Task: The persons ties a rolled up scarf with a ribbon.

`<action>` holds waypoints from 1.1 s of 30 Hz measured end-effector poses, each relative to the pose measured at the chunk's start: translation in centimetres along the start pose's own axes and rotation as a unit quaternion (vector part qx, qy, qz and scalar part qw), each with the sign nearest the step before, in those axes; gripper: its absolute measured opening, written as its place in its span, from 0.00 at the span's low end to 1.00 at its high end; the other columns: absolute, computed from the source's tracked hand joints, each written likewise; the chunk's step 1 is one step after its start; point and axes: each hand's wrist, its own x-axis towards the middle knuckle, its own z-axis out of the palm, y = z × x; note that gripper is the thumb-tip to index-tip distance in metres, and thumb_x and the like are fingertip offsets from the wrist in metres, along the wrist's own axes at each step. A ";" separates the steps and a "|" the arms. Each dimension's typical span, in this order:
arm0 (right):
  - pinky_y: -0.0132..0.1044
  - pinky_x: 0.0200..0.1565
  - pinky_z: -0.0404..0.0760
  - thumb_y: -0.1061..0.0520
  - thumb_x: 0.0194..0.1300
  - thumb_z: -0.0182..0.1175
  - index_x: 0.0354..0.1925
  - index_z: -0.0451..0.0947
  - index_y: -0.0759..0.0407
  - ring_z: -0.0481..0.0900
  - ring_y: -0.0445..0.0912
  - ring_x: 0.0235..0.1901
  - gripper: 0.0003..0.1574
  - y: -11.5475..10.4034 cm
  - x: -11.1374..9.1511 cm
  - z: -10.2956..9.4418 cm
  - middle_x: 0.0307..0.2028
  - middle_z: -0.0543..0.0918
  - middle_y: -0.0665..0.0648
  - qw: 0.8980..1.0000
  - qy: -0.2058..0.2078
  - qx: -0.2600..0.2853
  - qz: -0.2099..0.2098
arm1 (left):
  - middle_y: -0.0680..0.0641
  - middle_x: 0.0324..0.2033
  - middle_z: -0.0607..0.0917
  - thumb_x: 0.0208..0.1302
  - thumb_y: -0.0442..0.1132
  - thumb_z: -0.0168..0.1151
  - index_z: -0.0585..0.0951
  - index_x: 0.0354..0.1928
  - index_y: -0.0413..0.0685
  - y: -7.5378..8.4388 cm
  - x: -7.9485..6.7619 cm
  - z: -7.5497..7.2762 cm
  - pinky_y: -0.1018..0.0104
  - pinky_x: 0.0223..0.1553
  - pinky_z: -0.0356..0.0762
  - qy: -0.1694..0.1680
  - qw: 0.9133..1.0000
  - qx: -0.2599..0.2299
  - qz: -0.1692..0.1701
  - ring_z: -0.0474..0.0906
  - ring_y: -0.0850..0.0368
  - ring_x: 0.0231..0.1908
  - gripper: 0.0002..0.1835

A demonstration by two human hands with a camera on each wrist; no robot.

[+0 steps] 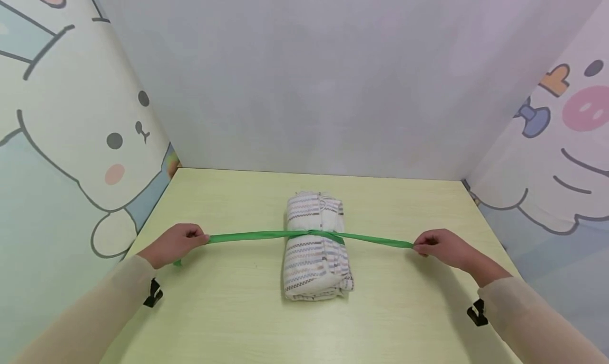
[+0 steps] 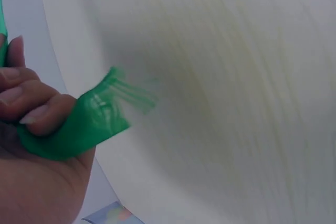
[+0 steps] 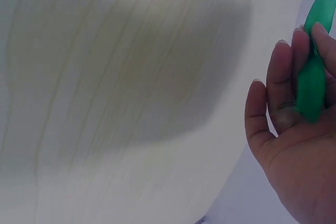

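Note:
A folded cloth bundle (image 1: 306, 266), white with rows of coloured dashes, lies in the middle of the table. A green ribbon (image 1: 252, 236) wraps round its middle, with a knot or crossing on top. To the left, my left hand (image 1: 177, 244) grips one end of the ribbon; in the left wrist view the curled fingers (image 2: 37, 100) hold it and a frayed tail sticks out past them. On the right side my right hand (image 1: 444, 248) pinches the other end between thumb and fingertips, and a short tail hangs over the palm in the right wrist view. Both ribbon lengths look taut.
The pale wooden table (image 1: 380, 311) reaches back to a plain grey wall (image 1: 304, 78). Side walls carry cartoon prints, a rabbit (image 1: 85, 120) on the left and a pig-like face (image 1: 571, 142) on the right.

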 end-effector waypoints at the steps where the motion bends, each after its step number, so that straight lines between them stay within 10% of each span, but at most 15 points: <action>1: 0.40 0.36 0.76 0.52 0.72 0.66 0.44 0.85 0.61 0.76 0.52 0.36 0.12 0.1 -0.1 0.0 0.35 0.83 0.55 1.000 0.000 0.001 0.002 | 0.51 0.25 0.72 0.74 0.52 0.63 0.80 0.34 0.43 -0.1 0.0 0.0 0.63 0.29 0.68 0.000 1.000 -0.001 -0.002 0.68 0.54 0.28 0.19; 33: 0.42 0.39 0.75 0.46 0.74 0.64 0.44 0.83 0.63 0.79 0.51 0.38 0.19 1.9 -1.4 -1.0 0.37 0.84 0.60 0.999 0.022 0.038 0.019 | 0.49 0.26 0.76 0.75 0.51 0.62 0.84 0.40 0.42 -4.0 -1.5 -2.4 0.64 0.30 0.65 0.056 0.998 -0.001 -0.024 0.68 0.57 0.29 0.17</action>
